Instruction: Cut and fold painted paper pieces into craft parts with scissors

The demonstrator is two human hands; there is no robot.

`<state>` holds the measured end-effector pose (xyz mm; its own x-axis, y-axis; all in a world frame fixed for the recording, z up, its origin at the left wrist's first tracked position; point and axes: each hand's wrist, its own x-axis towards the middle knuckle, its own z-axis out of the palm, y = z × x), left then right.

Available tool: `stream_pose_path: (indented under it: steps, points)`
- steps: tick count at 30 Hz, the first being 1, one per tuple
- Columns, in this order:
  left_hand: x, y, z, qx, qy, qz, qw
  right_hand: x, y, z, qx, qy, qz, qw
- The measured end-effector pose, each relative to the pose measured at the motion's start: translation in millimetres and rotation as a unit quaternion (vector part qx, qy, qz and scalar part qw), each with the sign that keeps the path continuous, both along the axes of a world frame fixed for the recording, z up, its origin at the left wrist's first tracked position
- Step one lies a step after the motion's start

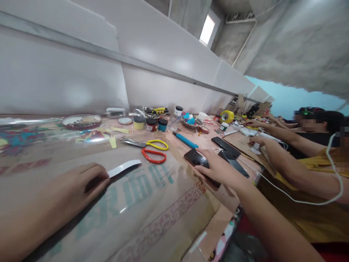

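My left hand (81,185) pinches a narrow white paper strip (124,168) between thumb and fingers, its free end pointing right. My right hand (218,168) lies over a glossy black smartphone (195,158), with the thumb and fingers along its sides; the palm hides its middle. Between the hands lie open scissors (144,145) with one yellow and one red handle loop. Just beyond my right hand is a blue utility knife (185,141). Two more dark phones, a farther one (225,146) and a nearer one (233,163), lie to its right.
Printed brown paper under clear plastic (152,200) covers the table. Paint jars (151,124), a metal bowl (192,123) and yellow tape (227,116) line the wall. At right, a co-worker's hands (261,143) handle white pieces; a white cable (297,201) hangs past the table edge.
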<state>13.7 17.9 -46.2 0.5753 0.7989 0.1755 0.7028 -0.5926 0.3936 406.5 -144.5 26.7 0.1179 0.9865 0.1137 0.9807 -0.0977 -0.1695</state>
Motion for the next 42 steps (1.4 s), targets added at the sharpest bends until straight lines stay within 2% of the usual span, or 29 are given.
stream_pose_path:
  steps: [2, 5, 7, 9, 11, 12, 14, 16, 18, 21, 22, 25, 28, 30, 33, 37, 42]
  points:
    - [1.6, -6.1, 9.9, -0.024, -0.03, 0.0, 0.999, -26.5, 14.0, 18.3, 0.058, 0.022, 0.039, 0.997]
    - [-1.3, -9.8, 15.6, -0.019, -0.154, 0.006, 0.988, -82.7, 40.4, 45.2, 0.112, 0.098, 0.13, 0.98]
    - [-4.1, -11.0, 18.5, -0.001, -0.224, 0.019, 0.975, -122.3, 60.0, 55.6, 0.098, 0.143, 0.212, 0.962]
    - [-5.4, -12.6, 23.4, 0.019, -0.284, 0.025, 0.958, -156.6, 81.1, 54.9, 0.036, 0.182, 0.265, 0.946]
    - [-5.2, -14.2, 28.7, 0.002, -0.334, 0.018, 0.943, -181.7, 103.2, 41.9, -0.03, 0.24, 0.265, 0.933]
    - [-5.0, -14.9, 30.7, -0.004, -0.348, 0.013, 0.937, -190.4, 113.7, 31.7, -0.051, 0.296, 0.26, 0.918]
    - [-4.8, -15.4, 32.5, 0.004, -0.357, 0.008, 0.934, -200.6, 130.9, 7.9, -0.119, 0.463, 0.204, 0.854]
    - [-5.3, -15.1, 30.9, 0.031, -0.356, 0.003, 0.934, -203.4, 140.1, -15.0, -0.115, 0.517, 0.184, 0.828]
    - [-6.0, -14.0, 26.8, 0.073, -0.344, -0.026, 0.936, -202.5, 140.9, -32.7, -0.082, 0.584, 0.177, 0.788]
    - [-6.1, -11.2, 19.1, 0.149, -0.306, -0.093, 0.936, -200.6, 133.4, -48.5, -0.053, 0.711, 0.171, 0.68]
    - [-5.7, -10.2, 16.7, 0.165, -0.291, -0.114, 0.935, -200.6, 130.7, -51.7, -0.059, 0.736, 0.168, 0.653]
    - [-4.3, -7.5, 11.6, 0.17, -0.252, -0.179, 0.936, -201.4, 125.2, -58.3, -0.092, 0.759, 0.173, 0.621]
    - [-3.3, -6.7, 10.5, 0.16, -0.248, -0.216, 0.931, -201.1, 122.8, -60.6, -0.116, 0.765, 0.19, 0.604]
    - [-3.4, -7.6, 12.2, 0.155, -0.264, -0.207, 0.929, -200.3, 120.9, -59.4, -0.128, 0.766, 0.19, 0.6]
    - [-4.4, -10.6, 16.4, 0.119, -0.272, -0.177, 0.938, -200.4, 116.3, -55.4, -0.127, 0.765, 0.166, 0.609]
    - [-4.0, -13.2, 18.2, 0.019, -0.288, -0.111, 0.951, -204.3, 110.9, -51.5, -0.103, 0.744, 0.159, 0.641]
    - [0.5, -10.6, 14.9, -0.158, -0.358, -0.057, 0.918, -207.6, 111.9, -50.2, -0.068, 0.679, 0.167, 0.711]
